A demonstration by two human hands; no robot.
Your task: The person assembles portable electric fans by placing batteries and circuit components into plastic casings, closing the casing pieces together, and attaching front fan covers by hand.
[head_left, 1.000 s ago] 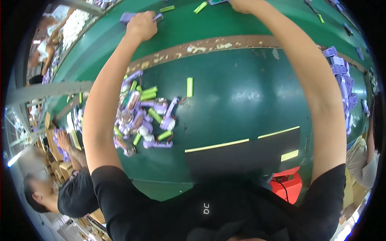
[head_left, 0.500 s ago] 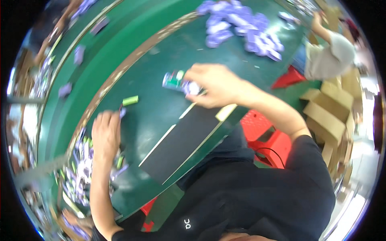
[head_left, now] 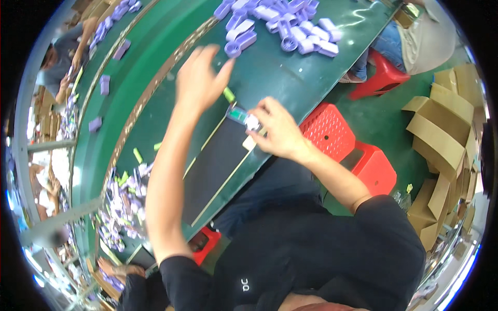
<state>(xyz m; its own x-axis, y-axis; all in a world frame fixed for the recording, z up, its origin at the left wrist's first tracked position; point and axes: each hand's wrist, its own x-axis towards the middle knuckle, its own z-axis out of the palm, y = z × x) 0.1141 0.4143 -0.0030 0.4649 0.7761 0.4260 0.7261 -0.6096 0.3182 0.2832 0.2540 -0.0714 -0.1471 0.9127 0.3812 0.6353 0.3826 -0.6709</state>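
Mat (head_left: 215, 168), black, lies on near edge of green table (head_left: 155, 93). Right hand (head_left: 277, 129) clamps small green-and-white part (head_left: 244, 117) at mat's far right corner. Left hand (head_left: 199, 80), fingers spread, empty, raised above table. Purple parts pile (head_left: 282, 23) far right.

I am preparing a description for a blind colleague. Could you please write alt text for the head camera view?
A person's right hand pinches a small green and white part at the edge of a green table, while the open left hand is raised above it. Lilac plastic parts are piled farther along the table, and red stools stand beside it.
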